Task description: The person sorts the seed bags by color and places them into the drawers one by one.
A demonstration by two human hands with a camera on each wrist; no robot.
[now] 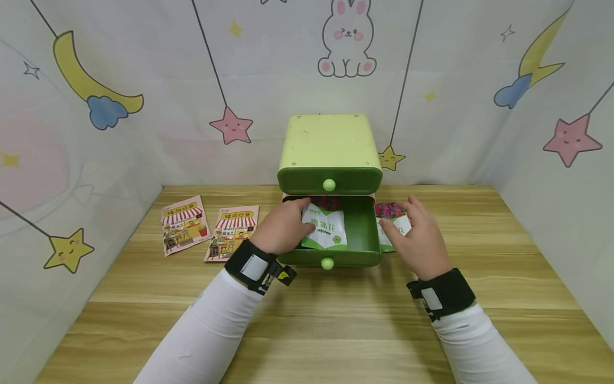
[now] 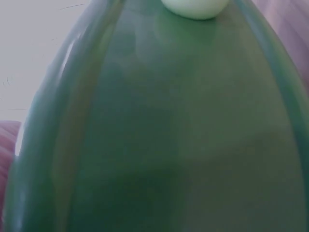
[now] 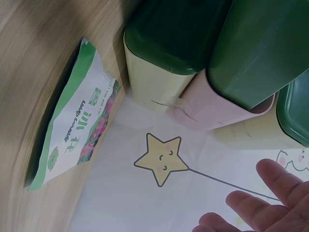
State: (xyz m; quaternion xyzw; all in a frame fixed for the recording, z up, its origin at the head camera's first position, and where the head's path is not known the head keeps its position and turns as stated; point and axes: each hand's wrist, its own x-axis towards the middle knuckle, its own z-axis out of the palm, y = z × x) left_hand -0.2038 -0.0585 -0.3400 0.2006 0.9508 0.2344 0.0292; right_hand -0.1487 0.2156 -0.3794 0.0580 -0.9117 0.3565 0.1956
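Note:
A cabinet (image 1: 331, 141) with a yellow-green top and dark green drawer fronts has its pink-walled drawer (image 1: 362, 229) pulled out. Inside lies a white and green seed packet (image 1: 326, 229) with a flower picture. My left hand (image 1: 283, 226) reaches over the drawer's left side, thumb and index finger apart at the packet's left edge. Its other fingers are hidden. A matching seed packet (image 3: 77, 121) lies on the table right of the cabinet. My right hand (image 1: 419, 237) hovers around that packet, fingers spread and holding nothing; in the right wrist view the fingers (image 3: 280, 181) are away from it.
Two pink packets with a shop picture, one farther left (image 1: 184, 224) and one nearer the cabinet (image 1: 232, 232), lie on the wooden table (image 1: 336, 325). A pale knob (image 1: 328, 263) juts from the drawer front. A printed cloth wall (image 1: 268, 69) stands close behind.

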